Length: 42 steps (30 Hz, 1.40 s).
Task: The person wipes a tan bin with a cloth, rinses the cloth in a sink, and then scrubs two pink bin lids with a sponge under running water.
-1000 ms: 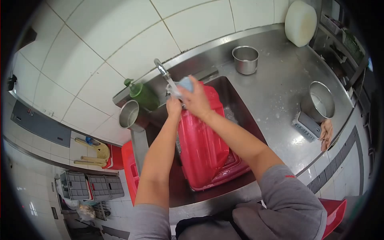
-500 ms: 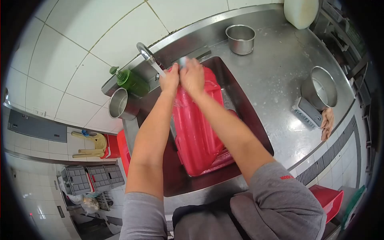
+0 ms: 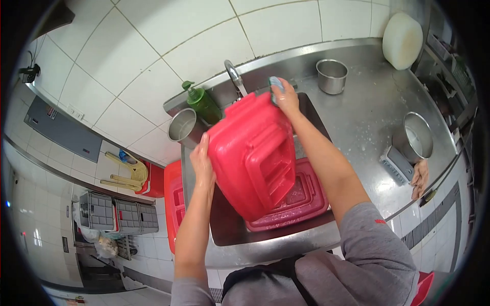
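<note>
A wet red plastic bin (image 3: 237, 158) is tilted over the sink (image 3: 229, 229), its recessed side facing me. My left hand (image 3: 202, 162) is closed around the bin's left edge. At its far right corner my right hand (image 3: 287, 99) is closed on a sponge (image 3: 276, 85), pale on one face and green on the other. Beneath the bin, a second red plastic piece (image 3: 306, 199), looking like a lid, lies in the sink. Behind the bin stands the tap (image 3: 233, 74), its outlet partly hidden.
Left of the tap are a green pump bottle (image 3: 204, 104) and a steel pot (image 3: 185, 127). On the right counter stand another steel pot (image 3: 332, 76), a larger one (image 3: 412, 135), a brush (image 3: 398, 164) and a cloth (image 3: 420, 178). A red container (image 3: 173, 204) stands left of the sink.
The bin has been raised and turned over the sink, baring the red piece below. My left hand has moved from under the tap to the bin's left edge; my right has shifted right with the sponge.
</note>
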Tool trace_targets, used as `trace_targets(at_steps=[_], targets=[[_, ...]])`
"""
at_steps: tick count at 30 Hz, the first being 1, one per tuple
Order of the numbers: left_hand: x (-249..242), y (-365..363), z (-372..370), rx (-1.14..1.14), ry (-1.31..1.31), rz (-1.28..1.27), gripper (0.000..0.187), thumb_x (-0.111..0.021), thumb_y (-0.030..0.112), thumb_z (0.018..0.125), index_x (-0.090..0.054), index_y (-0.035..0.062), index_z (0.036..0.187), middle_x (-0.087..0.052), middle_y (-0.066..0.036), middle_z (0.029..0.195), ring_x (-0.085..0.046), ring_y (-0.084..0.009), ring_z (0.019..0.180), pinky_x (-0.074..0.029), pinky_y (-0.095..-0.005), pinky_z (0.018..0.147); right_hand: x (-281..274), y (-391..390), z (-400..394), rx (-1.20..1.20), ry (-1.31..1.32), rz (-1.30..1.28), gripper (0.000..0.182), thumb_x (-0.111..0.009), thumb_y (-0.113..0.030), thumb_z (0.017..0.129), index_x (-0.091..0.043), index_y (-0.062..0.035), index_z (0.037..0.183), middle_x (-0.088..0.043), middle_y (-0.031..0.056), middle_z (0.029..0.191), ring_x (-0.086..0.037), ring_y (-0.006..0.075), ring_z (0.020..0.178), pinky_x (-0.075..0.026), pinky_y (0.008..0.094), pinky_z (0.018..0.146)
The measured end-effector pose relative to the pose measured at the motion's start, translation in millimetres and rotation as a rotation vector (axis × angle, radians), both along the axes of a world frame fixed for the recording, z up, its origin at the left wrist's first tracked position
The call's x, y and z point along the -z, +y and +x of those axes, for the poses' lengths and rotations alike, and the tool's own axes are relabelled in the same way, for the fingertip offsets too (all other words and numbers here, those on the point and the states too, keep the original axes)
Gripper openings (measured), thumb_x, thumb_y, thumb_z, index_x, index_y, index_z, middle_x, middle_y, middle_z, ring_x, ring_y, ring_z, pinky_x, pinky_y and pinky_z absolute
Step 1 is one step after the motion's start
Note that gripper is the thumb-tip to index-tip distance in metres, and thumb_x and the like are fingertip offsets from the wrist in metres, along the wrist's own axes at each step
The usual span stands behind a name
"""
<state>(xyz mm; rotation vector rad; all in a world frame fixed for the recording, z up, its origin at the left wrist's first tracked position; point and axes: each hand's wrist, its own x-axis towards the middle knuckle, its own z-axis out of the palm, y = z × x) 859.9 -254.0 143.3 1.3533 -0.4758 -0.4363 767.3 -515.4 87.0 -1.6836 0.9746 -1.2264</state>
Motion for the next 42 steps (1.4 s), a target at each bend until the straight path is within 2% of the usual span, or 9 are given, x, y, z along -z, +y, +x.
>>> trace_targets(at_steps=[5, 7, 10, 17, 24, 29, 34, 38, 42], targets=[[-8.7, 13.7, -9.7, 0.202, 0.169, -0.199, 0.044, -0.056, 0.028, 0.083, -0.050, -0.0058, 0.109, -0.055, -0.012, 0.107, -0.053, -0.0191, 0.098, -0.042, -0.0302, 0.084, -21.6, 17.1, 11.1, 0.054, -0.114, -0.522, 0.030, -0.065, -0.030, 0.070, -0.059, -0.0080, 0.090, -0.059, 0.0120, 0.087, -0.054, 0.0306, 0.085, -0.041, 0.0398, 0.073], [-43.8, -10.7, -5.9, 0.324, 0.020, 0.208, 0.047, -0.058, 0.030, 0.081, -0.049, -0.0049, 0.111, -0.053, -0.011, 0.111, -0.050, -0.0193, 0.103, -0.041, -0.0329, 0.086, -33.2, 64.7, 17.6, -0.078, -0.205, -0.686, 0.025, -0.066, -0.025, 0.069, -0.058, -0.0058, 0.083, -0.058, 0.0115, 0.082, -0.053, 0.0312, 0.075, -0.040, 0.0388, 0.068], [-56.1, -50.8, 18.4, 0.323, 0.043, 0.558, 0.041, -0.063, 0.024, 0.076, -0.053, -0.0072, 0.100, -0.060, -0.013, 0.081, -0.061, -0.0204, 0.068, -0.049, -0.0324, 0.056, -26.0, 125.9, 13.4, -0.125, -0.125, -0.353, 0.019, -0.063, -0.023, 0.072, -0.057, -0.0054, 0.077, -0.056, 0.0133, 0.075, -0.053, 0.0326, 0.077, -0.041, 0.0430, 0.069], [-54.1, -32.1, 26.9, 0.393, -0.065, 0.584, 0.038, -0.060, 0.013, 0.074, -0.049, -0.0065, 0.105, -0.059, -0.014, 0.091, -0.059, -0.0210, 0.078, -0.048, -0.0316, 0.069, 26.6, 87.1, 34.8, 0.010, 0.079, 0.141, 0.027, -0.054, -0.028, 0.079, -0.055, -0.0044, 0.091, -0.054, 0.0174, 0.091, -0.050, 0.0352, 0.089, -0.039, 0.0453, 0.075], [-65.3, -13.4, 33.2, 0.468, -0.005, 0.783, 0.039, -0.060, 0.009, 0.072, -0.048, -0.0058, 0.106, -0.059, -0.013, 0.095, -0.060, -0.0193, 0.075, -0.048, -0.0279, 0.068, -4.4, 200.8, -12.0, -0.076, -0.109, -0.479, 0.031, -0.062, -0.020, 0.072, -0.055, -0.0114, 0.101, -0.050, 0.0099, 0.105, -0.046, 0.0311, 0.095, -0.036, 0.0412, 0.080], [-60.3, 8.2, -22.0, 0.183, -0.225, 0.585, 0.029, -0.062, 0.012, 0.073, -0.055, -0.0078, 0.093, -0.061, -0.010, 0.081, -0.058, -0.0150, 0.069, -0.047, -0.0274, 0.061, 9.0, 101.6, 8.2, -0.024, -0.056, -0.167, 0.030, -0.056, -0.030, 0.078, -0.057, -0.0094, 0.099, -0.056, 0.0135, 0.099, -0.051, 0.0309, 0.094, -0.039, 0.0409, 0.079], [-48.7, 56.0, -43.3, 0.286, -0.284, 0.394, 0.028, -0.064, 0.012, 0.074, -0.056, -0.0067, 0.093, -0.061, -0.009, 0.083, -0.056, -0.0125, 0.068, -0.046, -0.0264, 0.063, 2.7, 7.6, -3.3, -0.668, -0.469, 0.614, 0.044, -0.058, -0.037, 0.079, -0.054, -0.0049, 0.110, -0.058, 0.0073, 0.103, -0.055, 0.0153, 0.092, -0.044, 0.0281, 0.078], [-3.7, 79.2, -25.3, 0.364, -0.410, 0.299, 0.027, -0.067, 0.013, 0.074, -0.056, -0.0041, 0.091, -0.061, -0.009, 0.087, -0.057, -0.0110, 0.074, -0.045, -0.0251, 0.066, -2.1, -15.4, -9.7, -0.898, -0.492, 0.684, 0.043, -0.057, -0.036, 0.080, -0.055, -0.0042, 0.109, -0.060, 0.0062, 0.096, -0.056, 0.0134, 0.086, -0.044, 0.0265, 0.077], [3.0, 64.0, -12.7, 0.187, -0.406, 0.300, 0.025, -0.067, 0.014, 0.075, -0.056, -0.0032, 0.089, -0.060, -0.007, 0.088, -0.055, -0.0096, 0.074, -0.044, -0.0240, 0.066, 13.1, -9.3, 31.1, -0.638, -0.124, 0.044, 0.046, -0.053, -0.046, 0.079, -0.061, -0.0013, 0.085, -0.061, 0.0124, 0.082, -0.058, 0.0236, 0.074, -0.045, 0.0304, 0.070]])
